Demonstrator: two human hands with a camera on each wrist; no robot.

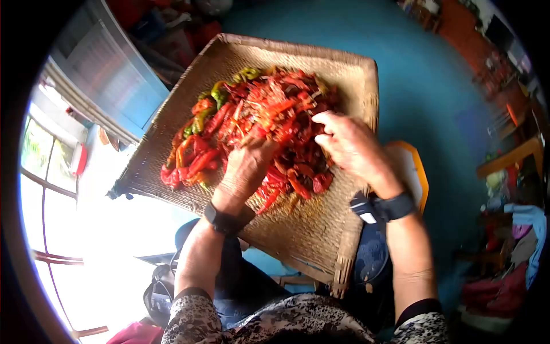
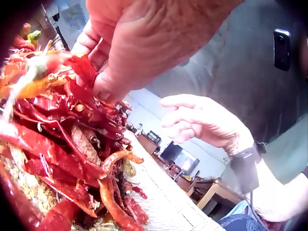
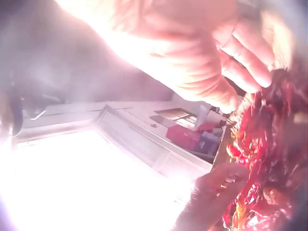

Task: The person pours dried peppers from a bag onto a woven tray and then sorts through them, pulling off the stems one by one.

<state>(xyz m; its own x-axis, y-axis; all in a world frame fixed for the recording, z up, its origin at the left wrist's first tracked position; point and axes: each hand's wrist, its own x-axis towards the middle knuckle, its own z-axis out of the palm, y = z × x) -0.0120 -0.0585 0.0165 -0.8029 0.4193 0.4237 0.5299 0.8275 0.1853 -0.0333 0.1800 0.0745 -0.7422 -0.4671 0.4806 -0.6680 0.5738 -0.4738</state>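
Note:
A large heap of red chili peppers (image 1: pixel 286 114), some dried and shrivelled, lies in a woven basket tray (image 1: pixel 309 241). Several green peppers (image 1: pixel 219 94) sit along the heap's left and far edges. My left hand (image 1: pixel 246 166) reaches into the near middle of the heap. In the left wrist view, its thumb and fingers pinch a red chili pepper (image 2: pixel 83 70). Just over the heap's right side hovers my right hand (image 1: pixel 352 146), fingers loosely bent and nothing between them. The right wrist view shows its fingertips (image 3: pixel 262 77) close above the peppers.
The tray rests across the person's lap, its near corner by the right knee (image 1: pixel 372 255). A yellow-edged stool (image 1: pixel 418 178) stands right of it. Bright windows (image 1: pixel 48 172) and a pale cabinet (image 1: pixel 109 69) are at left. Clothes (image 1: pixel 524 235) are piled at right.

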